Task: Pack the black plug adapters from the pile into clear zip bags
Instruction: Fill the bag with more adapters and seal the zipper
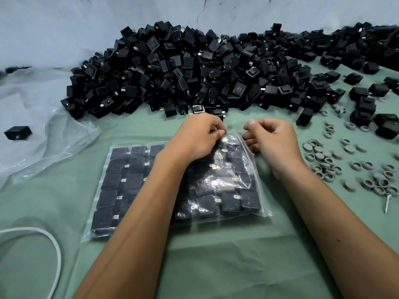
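A big pile of black plug adapters (183, 70) lies across the back of the green cloth. In front of it two clear zip bags lie flat, each filled with rows of adapters: one on the left (121, 186) and one on the right (228, 186) overlapping it. My left hand (198, 137) pinches the top edge of the right bag. My right hand (274, 137) holds the same zip edge at its right corner, fingers curled round it.
Several grey rubber rings and caps (336, 165) are scattered at the right, with loose adapters (364, 108) and a screw (387, 201). A clear plastic sheet (43, 134) and a single adapter (17, 132) lie at the left. A white cable (54, 244) curves at the bottom left.
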### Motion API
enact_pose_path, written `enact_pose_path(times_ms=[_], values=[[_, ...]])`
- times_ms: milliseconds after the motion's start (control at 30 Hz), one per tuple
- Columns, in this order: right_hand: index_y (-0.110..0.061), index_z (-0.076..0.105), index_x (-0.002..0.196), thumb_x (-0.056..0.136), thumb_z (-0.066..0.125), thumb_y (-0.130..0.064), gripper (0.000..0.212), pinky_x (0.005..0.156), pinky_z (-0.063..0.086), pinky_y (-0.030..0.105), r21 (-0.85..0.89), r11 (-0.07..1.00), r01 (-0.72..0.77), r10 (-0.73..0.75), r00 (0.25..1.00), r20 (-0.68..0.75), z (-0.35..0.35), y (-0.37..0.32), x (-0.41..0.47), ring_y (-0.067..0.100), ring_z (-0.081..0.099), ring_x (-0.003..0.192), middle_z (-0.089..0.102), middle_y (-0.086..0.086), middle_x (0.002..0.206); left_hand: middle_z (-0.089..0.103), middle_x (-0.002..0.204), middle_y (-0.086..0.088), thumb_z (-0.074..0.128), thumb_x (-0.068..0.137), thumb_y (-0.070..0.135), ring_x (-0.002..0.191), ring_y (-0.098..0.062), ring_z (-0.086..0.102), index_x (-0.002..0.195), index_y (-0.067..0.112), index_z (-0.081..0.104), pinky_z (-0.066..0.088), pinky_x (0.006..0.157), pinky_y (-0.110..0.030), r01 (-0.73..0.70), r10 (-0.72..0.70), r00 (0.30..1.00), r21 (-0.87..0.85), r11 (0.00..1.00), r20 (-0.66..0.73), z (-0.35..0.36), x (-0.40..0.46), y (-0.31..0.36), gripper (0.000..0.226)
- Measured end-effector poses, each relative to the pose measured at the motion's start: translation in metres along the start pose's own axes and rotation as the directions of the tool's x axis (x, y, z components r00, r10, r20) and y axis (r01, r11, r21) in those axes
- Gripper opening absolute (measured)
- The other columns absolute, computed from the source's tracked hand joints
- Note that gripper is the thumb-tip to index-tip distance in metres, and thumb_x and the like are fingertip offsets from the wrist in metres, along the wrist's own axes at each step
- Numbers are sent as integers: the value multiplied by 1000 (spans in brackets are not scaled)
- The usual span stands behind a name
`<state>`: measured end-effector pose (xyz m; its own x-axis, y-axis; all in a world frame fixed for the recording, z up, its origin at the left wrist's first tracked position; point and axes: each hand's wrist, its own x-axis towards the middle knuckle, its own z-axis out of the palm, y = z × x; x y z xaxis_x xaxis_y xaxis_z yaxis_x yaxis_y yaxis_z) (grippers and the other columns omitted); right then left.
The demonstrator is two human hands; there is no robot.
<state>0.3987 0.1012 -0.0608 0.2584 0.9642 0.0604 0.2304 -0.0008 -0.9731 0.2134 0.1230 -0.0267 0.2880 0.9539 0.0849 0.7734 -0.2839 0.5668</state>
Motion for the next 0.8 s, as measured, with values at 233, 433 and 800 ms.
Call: enact_pose_path(times_ms=[233,433,800], values=[[-16,76,82,80,83,-51,36,58,57,24,-15,1000,-9,10,998,61,-3,-1,-1,16,74,63,77,3,74,72,92,6,57,104,14,87,-9,65,105,21,77,49,77,-27,32,-32,999,-57,998,5,-1,0,-1,21],[-21,75,85,73,93,-34,25,81,62,34,-214,975,53,-51,999,16,0,-8,-10,8,74,79,77,-5,81,75,95,4,63,100,13,91,-11,68,103,22,78,54,82,-29,47,-47,999,-47,998,-16,-6,-1,-7,17],[-26,75,87,75,92,-35,23,75,56,23,-188,982,32,-38,999,-27,3,-5,-9,-2,70,77,77,-11,82,75,79,5,79,90,22,81,-10,71,81,29,78,57,74,-27,117,-117,993,-87,989,5,-14,-2,-15,12]])
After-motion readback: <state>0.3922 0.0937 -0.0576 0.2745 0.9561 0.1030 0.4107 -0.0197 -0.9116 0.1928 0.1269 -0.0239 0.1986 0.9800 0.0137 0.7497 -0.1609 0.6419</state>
